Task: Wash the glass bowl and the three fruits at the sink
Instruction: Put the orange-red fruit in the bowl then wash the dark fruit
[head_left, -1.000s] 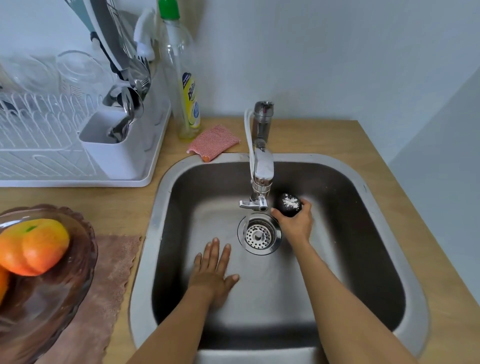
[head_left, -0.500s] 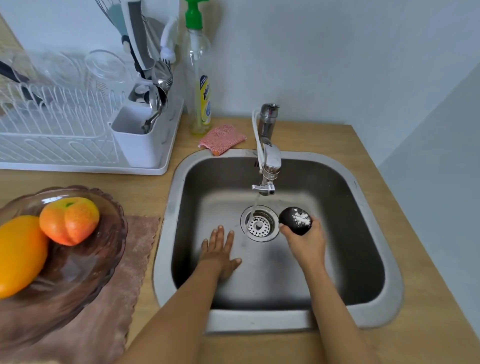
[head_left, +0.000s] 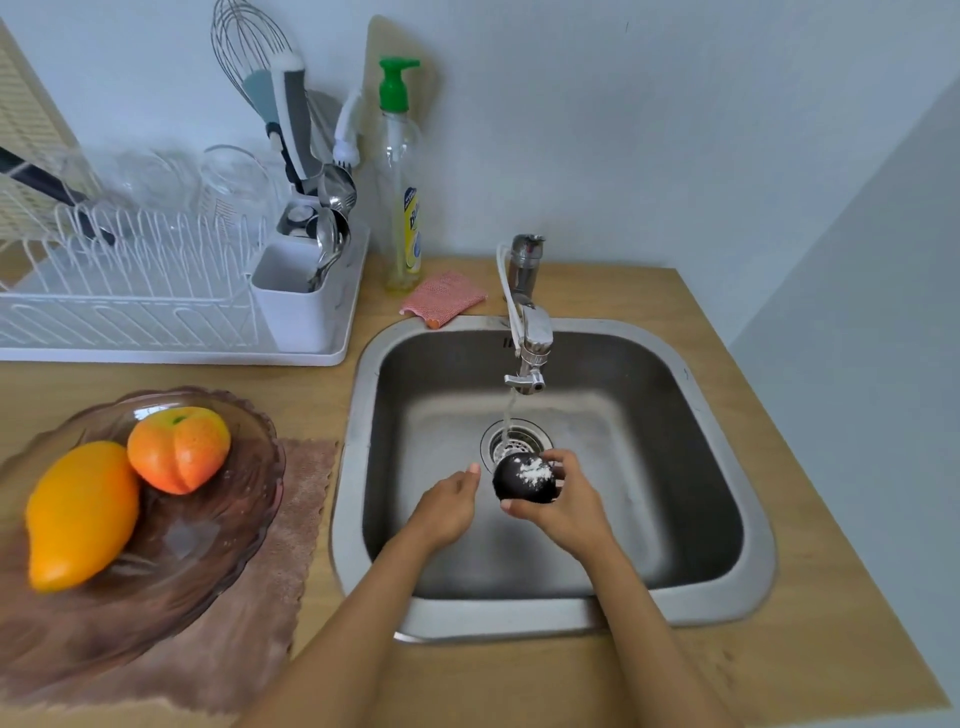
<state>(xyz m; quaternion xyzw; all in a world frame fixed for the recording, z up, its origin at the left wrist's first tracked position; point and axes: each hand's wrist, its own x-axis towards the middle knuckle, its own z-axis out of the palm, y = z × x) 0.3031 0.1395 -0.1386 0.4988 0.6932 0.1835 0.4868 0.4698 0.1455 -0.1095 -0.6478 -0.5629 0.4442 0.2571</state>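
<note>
My right hand (head_left: 563, 506) grips a dark round fruit (head_left: 524, 478) with a white patch on top, held over the steel sink (head_left: 737, 483) just in front of the drain (head_left: 514, 441). A thin stream of water runs from the tap (head_left: 530, 343) to the drain. My left hand (head_left: 447, 506) hovers beside the fruit with fingers relaxed, holding nothing. On the counter to the left, a brownish glass bowl (head_left: 234, 519) holds a yellow mango (head_left: 78, 514) and an orange peach-like fruit (head_left: 179, 447).
The bowl sits on a brown cloth (head_left: 249, 639). A white dish rack (head_left: 171, 306) with glasses and utensils stands at the back left. Beside it are a soap bottle (head_left: 400, 208) and a pink scrub cloth (head_left: 441, 299). Walls close the back and right.
My right hand drew the dark fruit back from the tap toward me. My left hand lifted off the sink floor and moved up next to the fruit. The view pulled back.
</note>
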